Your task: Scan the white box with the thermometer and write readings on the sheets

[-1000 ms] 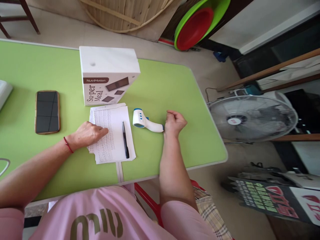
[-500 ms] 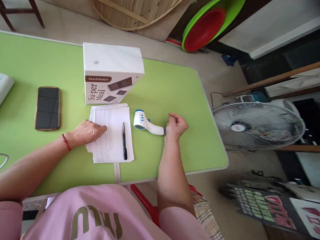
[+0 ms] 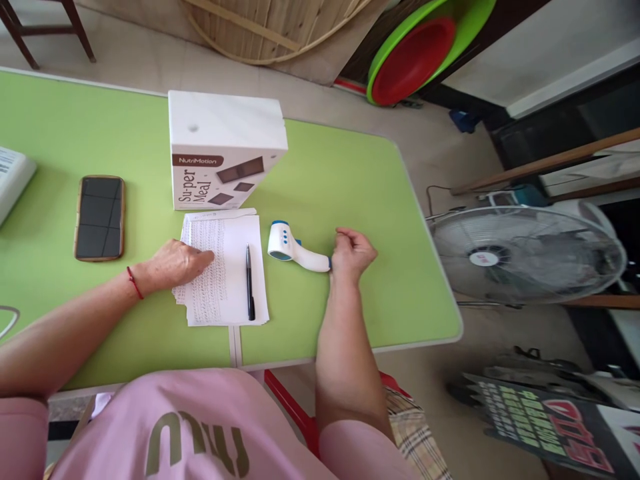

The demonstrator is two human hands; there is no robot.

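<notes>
My left hand (image 3: 183,263) rests on the left part of a stack of papers (image 3: 233,303) covered in handwritten rows. Its fingers are curled under and the thumb points right across the writing. On the right side of the sheets lies a black and silver pen (image 3: 249,287), apart from both hands. Beside the papers is a white and blue infrared thermometer (image 3: 307,258), lying on its side. Its handle end reaches the wrist side of my right hand (image 3: 353,255), which rests on the table with fingers loosely curled and nothing visible in them.
A white NutriMotion box (image 3: 227,120) stands behind the papers on the green table (image 3: 345,180). A phone (image 3: 100,218) lies to the left, near a white device (image 3: 15,177) at the edge. Beyond the table's right end is a fan (image 3: 525,257).
The view has shifted slightly. Both hands, the pen and the thermometer keep their places on the table.
</notes>
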